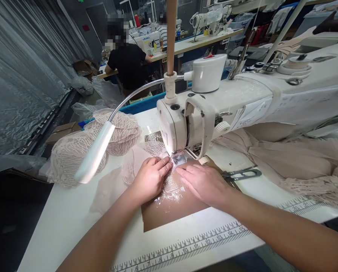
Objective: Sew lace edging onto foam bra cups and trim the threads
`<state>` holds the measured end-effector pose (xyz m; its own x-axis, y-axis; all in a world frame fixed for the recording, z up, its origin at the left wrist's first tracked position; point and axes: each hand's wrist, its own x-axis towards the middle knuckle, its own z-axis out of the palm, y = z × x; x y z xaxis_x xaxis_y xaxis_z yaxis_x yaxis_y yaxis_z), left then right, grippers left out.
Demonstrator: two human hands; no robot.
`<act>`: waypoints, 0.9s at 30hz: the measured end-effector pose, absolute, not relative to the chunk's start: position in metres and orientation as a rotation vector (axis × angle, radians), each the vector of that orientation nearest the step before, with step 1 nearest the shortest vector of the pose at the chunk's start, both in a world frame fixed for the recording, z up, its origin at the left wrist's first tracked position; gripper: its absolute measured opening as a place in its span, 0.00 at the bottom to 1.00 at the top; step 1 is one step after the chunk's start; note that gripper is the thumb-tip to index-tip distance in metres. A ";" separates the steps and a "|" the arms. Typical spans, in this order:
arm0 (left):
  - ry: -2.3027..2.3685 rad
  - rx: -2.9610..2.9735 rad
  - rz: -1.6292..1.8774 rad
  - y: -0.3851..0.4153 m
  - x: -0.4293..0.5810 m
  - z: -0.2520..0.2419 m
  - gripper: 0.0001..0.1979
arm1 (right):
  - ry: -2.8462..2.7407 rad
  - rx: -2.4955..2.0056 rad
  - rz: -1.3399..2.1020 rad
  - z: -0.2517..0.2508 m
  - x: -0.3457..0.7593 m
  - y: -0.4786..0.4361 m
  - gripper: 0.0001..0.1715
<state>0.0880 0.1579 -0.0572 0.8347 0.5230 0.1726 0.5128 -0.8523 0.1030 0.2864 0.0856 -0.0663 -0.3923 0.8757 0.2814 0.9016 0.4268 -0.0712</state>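
Note:
My left hand (150, 177) lies flat on a thin lace and sheer fabric piece (169, 190), fingers stretched toward the needle area (178, 158) of a white sewing machine (214, 109). My right hand (204, 183) rests flat on the same fabric just right of the needle, fingers together and pointing left. The fabric lies over a brown sheet (171, 209) on the white table (72, 219). Both hands press the fabric down; neither grips anything.
A pile of cream lace (81, 147) sits at the left behind a gooseneck lamp (96, 151). Beige fabric and lace (299, 162) lie heaped at the right. Thread snips (241, 173) rest by my right hand. A ruler strip (203, 240) runs along the table front. Another person (126, 62) sits at a far table.

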 end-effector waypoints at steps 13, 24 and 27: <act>1.001 2.876 0.503 0.152 0.084 -0.052 0.21 | -2.318 -1.450 0.037 -0.063 0.286 0.085 0.18; 1.265 2.732 0.662 0.149 0.071 -0.058 0.13 | -2.468 -1.705 0.113 -0.025 0.327 0.060 0.20; 1.264 2.685 0.639 0.140 0.069 -0.056 0.12 | -2.466 -1.773 -0.078 -0.032 0.354 0.052 0.16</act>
